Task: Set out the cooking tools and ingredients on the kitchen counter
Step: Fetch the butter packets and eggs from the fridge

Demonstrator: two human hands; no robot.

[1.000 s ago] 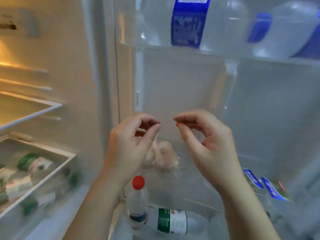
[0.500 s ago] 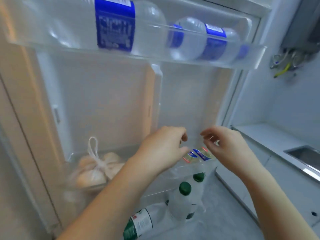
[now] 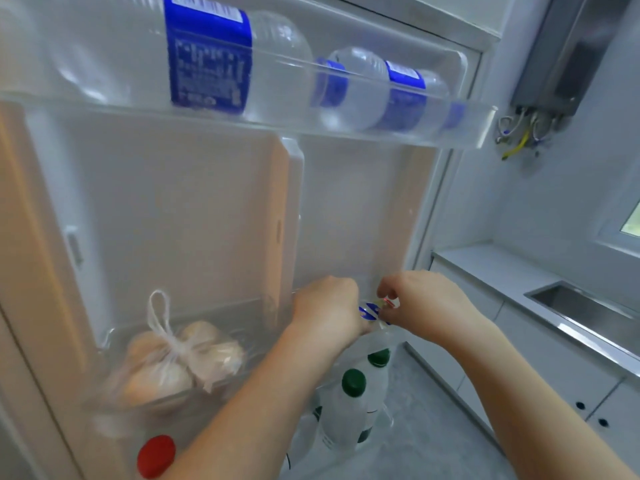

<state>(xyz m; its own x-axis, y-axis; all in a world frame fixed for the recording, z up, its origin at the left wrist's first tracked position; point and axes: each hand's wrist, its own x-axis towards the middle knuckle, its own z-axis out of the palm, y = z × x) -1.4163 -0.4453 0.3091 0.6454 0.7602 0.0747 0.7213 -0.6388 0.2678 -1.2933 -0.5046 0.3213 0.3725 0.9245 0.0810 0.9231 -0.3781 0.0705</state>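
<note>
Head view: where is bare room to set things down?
Counter is bare from the fridge door to the sink. The middle door shelf has a narrow gap between the tied bag and the left hand. Crowded: top-shelf water bottles, bottom bottles.

Left hand [image 3: 327, 308], right hand [image 3: 424, 301] bare; forearms [image 3: 242, 410] bare to frame edge.

Cool, even light fills the scene, brightest at far right where a window [image 3: 628, 223] shows pale daylight, while a warm orange cast tints the left side of the fridge door [image 3: 194, 209]. Soft glare streaks the water bottles [image 3: 277, 64] and the clear upper shelf [image 3: 346, 133]; shadows are faint. Everything is slightly smeared, most of all the near red cap [image 3: 156, 455] and the small packet [image 3: 372, 311] pinched by the right hand [image 3: 426, 299], and straight edges bow toward the frame's borders.
</note>
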